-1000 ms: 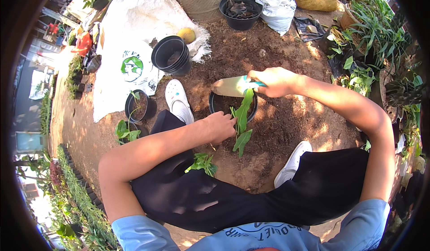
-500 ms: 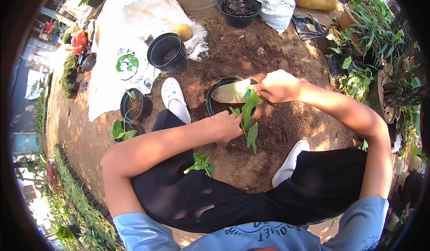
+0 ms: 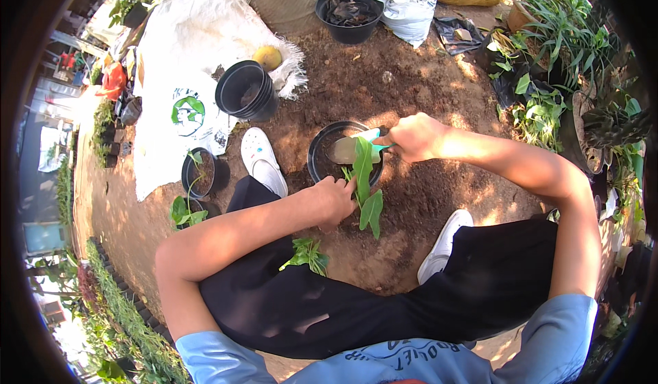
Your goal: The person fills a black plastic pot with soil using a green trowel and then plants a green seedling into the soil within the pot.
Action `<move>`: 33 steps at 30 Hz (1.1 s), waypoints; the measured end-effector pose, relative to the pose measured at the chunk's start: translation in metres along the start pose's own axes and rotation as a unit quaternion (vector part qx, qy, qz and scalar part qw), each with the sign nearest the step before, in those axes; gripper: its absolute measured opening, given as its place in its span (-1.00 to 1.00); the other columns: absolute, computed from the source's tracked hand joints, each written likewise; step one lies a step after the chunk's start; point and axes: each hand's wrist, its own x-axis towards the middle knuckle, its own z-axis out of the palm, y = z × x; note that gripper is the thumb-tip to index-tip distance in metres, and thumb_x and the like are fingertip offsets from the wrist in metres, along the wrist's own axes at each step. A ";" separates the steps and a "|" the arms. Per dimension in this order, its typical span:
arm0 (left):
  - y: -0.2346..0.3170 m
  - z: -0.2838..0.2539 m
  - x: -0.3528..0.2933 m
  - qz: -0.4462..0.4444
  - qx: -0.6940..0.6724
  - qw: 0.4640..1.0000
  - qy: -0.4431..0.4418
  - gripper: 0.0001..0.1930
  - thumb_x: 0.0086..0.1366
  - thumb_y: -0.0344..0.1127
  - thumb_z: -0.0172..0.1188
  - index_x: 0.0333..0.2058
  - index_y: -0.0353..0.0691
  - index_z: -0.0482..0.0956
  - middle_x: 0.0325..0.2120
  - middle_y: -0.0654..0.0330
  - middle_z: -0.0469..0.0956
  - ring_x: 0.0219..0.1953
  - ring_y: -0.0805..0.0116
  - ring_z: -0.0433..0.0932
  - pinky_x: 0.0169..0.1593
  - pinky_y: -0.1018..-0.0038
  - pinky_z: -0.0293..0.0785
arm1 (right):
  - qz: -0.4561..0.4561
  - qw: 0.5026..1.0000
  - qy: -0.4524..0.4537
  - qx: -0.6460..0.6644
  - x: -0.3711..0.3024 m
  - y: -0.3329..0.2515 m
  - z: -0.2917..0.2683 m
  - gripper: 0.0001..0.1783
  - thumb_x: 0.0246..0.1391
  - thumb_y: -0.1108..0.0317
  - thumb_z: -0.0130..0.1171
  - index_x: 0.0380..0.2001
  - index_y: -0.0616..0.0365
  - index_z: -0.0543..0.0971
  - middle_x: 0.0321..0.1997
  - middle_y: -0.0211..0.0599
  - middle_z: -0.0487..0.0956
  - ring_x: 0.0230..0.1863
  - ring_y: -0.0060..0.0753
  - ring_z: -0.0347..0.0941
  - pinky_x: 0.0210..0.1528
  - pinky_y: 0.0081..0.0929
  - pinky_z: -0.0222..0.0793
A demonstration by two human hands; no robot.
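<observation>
My right hand [image 3: 415,137] is wrapped round the green handle of a hand trowel [image 3: 343,151]. The trowel's pale blade lies inside a round black pot [image 3: 312,161] on the soil between my feet. Closed at the pot's near edge, my left hand [image 3: 334,202] holds a leafy green cutting [image 3: 371,214]. Its long leaves stand over the pot and hide part of the handle. How deep the stem sits and how full the pot is, I cannot tell. Near my left knee lies a small bunch of green leaves [image 3: 306,256].
Nested black pots [image 3: 247,91] stand on a white sack [image 3: 171,48] beside a yellow fruit [image 3: 267,57]. Left of my shoe is a potted cutting [image 3: 199,179]. A black pot of dry leaves [image 3: 350,15] stands at the back. Dense plants [image 3: 565,38] line the right side.
The trowel blade has dropped lower into the pot, and its handle shows more. My left hand still holds the cutting, whose leaves now stand more upright. The whole view has shifted slightly.
</observation>
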 end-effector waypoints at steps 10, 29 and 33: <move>0.000 -0.001 0.002 0.001 -0.012 1.000 0.005 -0.29 -0.01 -0.05 0.49 0.11 -0.22 0.53 0.10 -0.06 0.44 0.22 0.07 0.37 0.15 0.20 0.37 | 0.023 0.999 -0.034 -0.015 -0.004 -0.019 -0.020 -0.39 -0.04 0.31 0.19 0.18 -0.25 0.56 -0.37 -0.10 0.68 -0.28 -0.12 0.67 -0.22 -0.15 0.59; -0.014 -0.002 0.014 -0.087 0.051 0.991 -0.091 -0.16 -0.06 -0.01 0.53 0.25 -0.04 0.45 0.32 0.11 0.27 0.31 0.10 0.24 0.15 0.18 0.36 | 0.101 0.991 -0.051 0.077 -0.003 -0.014 -0.051 -0.55 0.03 0.25 0.15 0.04 -0.14 0.65 -0.29 0.02 0.68 -0.21 0.00 0.66 -0.11 -0.10 0.58; -0.022 0.002 0.020 -0.143 0.043 0.986 -0.074 -0.15 -0.01 0.14 0.48 0.27 0.09 0.42 0.33 0.25 0.24 0.32 0.15 0.20 0.16 0.14 0.29 | 0.128 0.988 -0.033 0.076 -0.015 0.006 -0.066 -0.61 0.11 0.14 0.19 0.02 -0.15 0.66 -0.16 -0.09 0.69 -0.06 -0.08 0.62 0.02 -0.14 0.53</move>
